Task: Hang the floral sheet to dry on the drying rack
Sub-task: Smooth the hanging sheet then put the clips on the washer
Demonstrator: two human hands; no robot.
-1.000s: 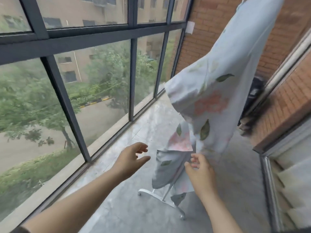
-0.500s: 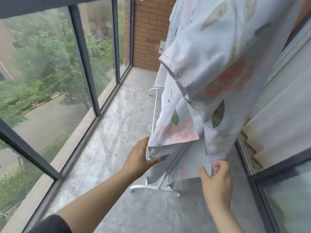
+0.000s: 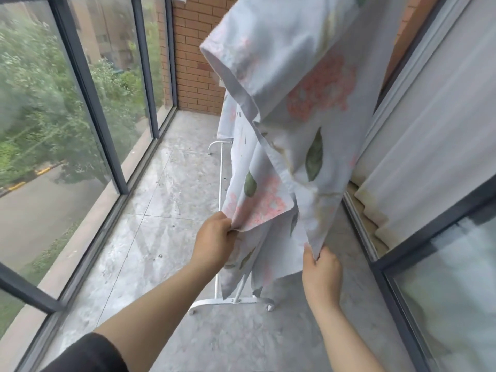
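Observation:
The floral sheet (image 3: 300, 103), pale blue-white with pink flowers and green leaves, hangs in folds from above the frame's top edge down over the white drying rack (image 3: 230, 302). Only the rack's foot bar and a thin upright show; its top is hidden by the cloth. My left hand (image 3: 214, 240) grips a lower corner of the sheet at its left side. My right hand (image 3: 320, 264) pinches the sheet's lowest edge on the right.
A narrow balcony with a grey tiled floor (image 3: 150, 232). Tall dark-framed windows (image 3: 88, 95) run along the left. A brick wall (image 3: 193, 57) closes the far end. On the right are a glass sliding door (image 3: 440, 264) and white curtains (image 3: 429, 146).
One second ago my left hand was open and apart from the sheet; it has since taken hold of the left corner. My right hand keeps its pinch. The view swung toward the rack.

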